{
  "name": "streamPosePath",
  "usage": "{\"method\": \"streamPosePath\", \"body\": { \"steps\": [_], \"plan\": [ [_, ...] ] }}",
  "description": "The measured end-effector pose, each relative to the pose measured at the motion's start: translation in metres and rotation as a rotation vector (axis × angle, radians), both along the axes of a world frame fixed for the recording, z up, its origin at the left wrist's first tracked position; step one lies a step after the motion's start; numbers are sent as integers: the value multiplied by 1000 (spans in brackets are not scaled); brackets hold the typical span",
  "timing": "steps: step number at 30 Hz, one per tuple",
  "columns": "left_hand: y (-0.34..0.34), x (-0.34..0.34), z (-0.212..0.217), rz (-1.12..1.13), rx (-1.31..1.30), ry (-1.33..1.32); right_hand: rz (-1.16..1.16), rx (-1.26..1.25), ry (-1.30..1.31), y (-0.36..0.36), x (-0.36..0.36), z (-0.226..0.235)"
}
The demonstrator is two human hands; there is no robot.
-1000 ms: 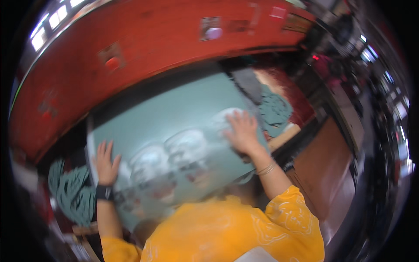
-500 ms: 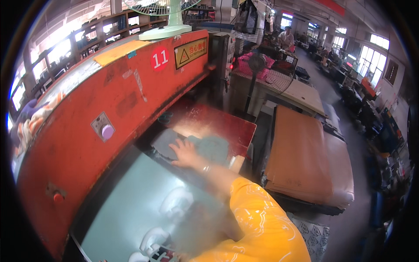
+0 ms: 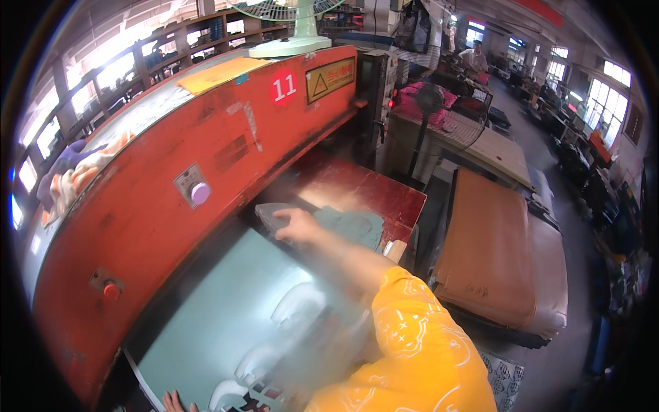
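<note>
My right hand point(image 3: 296, 225) reaches across to the far side of the press bed, its fingers curled on the edge of a thin grey cut piece point(image 3: 269, 214), which looks tilted and slightly blurred. Just right of it lies a pile of grey-green cut pieces point(image 3: 350, 226) on a red board point(image 3: 371, 193). Only the fingers of my left hand point(image 3: 180, 402) show, apart and stretched out at the near edge of a grey-green sheet point(image 3: 213, 302). White-edged cutouts point(image 3: 300, 302) run along that sheet's right side. My right forearm and yellow sleeve cover part of it.
A large red press beam point(image 3: 226, 130) with a purple button point(image 3: 200, 193) and a red button point(image 3: 111, 291) stands left. On top sit a pale green fan point(image 3: 292, 45) and a cloth point(image 3: 75, 178). Brown sheets point(image 3: 487, 247) are stacked at right, behind them a dark standing fan point(image 3: 430, 99).
My right hand has gone from spread flat over the grey piece to gripping its edge, and the piece has tilted. Fingers of my left hand now show at the lower edge. The view has shifted.
</note>
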State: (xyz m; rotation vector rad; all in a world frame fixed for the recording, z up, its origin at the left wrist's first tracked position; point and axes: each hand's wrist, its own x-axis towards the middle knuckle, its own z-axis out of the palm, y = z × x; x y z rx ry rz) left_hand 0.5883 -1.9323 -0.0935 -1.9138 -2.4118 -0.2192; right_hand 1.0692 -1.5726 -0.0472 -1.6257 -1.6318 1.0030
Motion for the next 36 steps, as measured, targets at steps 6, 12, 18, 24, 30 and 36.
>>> {"method": "streamPosePath", "body": {
  "steps": [6,12,18,24,30,36],
  "plan": [
    [-2,-1,-14,47,4,115,363,161,56,-100,-106,28],
    [-9,1,-30,122,47,-99,558,274,-432,-181,-221,11],
    [-13,-4,-19,49,126,-235,563,340,-583,-185,-233,-13],
    [-51,-38,4,-154,328,-422,558,551,-521,-178,-228,-12],
    [-56,-30,9,-95,422,-402,534,448,-422,-197,-255,17],
    [-58,-28,9,-71,472,-442,729,492,-295,-233,-320,23]
  ]
}}
